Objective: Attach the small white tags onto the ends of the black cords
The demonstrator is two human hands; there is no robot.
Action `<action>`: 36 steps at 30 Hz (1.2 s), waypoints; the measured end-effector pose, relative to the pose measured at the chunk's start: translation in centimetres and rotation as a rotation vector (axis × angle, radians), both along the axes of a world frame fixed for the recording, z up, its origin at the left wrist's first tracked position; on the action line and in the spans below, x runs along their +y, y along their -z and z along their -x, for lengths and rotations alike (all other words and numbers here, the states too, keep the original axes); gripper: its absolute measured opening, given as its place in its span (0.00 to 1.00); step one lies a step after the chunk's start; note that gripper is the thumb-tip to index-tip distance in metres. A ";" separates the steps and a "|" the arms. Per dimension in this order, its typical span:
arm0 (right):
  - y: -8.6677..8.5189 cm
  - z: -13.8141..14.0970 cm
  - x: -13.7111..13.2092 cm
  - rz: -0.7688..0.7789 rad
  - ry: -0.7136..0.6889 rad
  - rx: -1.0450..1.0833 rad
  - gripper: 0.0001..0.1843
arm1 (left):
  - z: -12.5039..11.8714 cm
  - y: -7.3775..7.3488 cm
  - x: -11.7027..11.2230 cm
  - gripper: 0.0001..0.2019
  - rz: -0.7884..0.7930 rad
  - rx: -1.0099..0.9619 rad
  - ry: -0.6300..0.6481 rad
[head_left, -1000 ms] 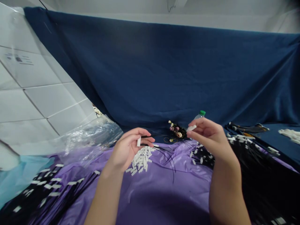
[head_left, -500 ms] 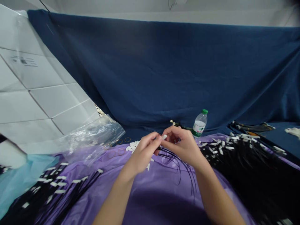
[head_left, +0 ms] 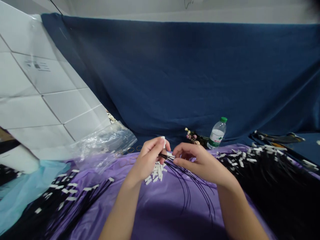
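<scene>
My left hand [head_left: 151, 158] is closed around a bundle of thin black cords [head_left: 186, 173], whose loose ends trail down to the right. A small white tag [head_left: 163, 141] pokes up between its thumb and index finger. Just right of it, my right hand [head_left: 196, 160] is loosely curled, thumb and index finger apart. Its thumb tip is beside the cords; whether it touches them I cannot tell. Under and behind my left hand lies a small pile of white tags [head_left: 157, 172] on the purple cloth [head_left: 165, 206].
Black cords with white tags lie in heaps at left [head_left: 67, 196] and right [head_left: 265, 180]. Behind my right hand stand a green-capped bottle [head_left: 217, 135] and small flowers [head_left: 191, 136]. A clear plastic bag [head_left: 107, 141] lies at left, beside white tiles [head_left: 62, 110]. A blue curtain [head_left: 175, 73] hangs behind.
My right hand has come away from the white tag and moved slightly right, its fingers loosening. My left hand keeps the cords and tag; more of the tag pile now shows.
</scene>
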State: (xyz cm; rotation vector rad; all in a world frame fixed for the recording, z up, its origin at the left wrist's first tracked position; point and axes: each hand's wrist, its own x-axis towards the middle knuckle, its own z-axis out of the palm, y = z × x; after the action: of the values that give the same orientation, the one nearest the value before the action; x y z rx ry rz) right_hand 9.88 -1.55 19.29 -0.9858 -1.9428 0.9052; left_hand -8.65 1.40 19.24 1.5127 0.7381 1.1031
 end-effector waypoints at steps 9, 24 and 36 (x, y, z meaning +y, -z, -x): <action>-0.2 1.0 -0.5 -0.046 0.040 0.022 0.11 | 0.7 0.1 -0.1 0.21 -0.098 -0.116 -0.090; 0.5 2.4 -1.4 -0.278 0.041 -0.073 0.04 | 0.0 0.1 0.0 0.20 -0.039 -0.343 -0.173; 1.7 2.4 0.0 -0.653 -0.054 -0.125 0.10 | 0.0 -0.1 0.2 0.20 0.104 -0.358 -0.108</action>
State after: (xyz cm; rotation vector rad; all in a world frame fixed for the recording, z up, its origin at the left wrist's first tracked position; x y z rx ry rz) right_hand 7.46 -1.58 17.60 -0.6098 -2.1642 0.1939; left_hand -8.69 1.61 19.38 1.1570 0.6216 1.3513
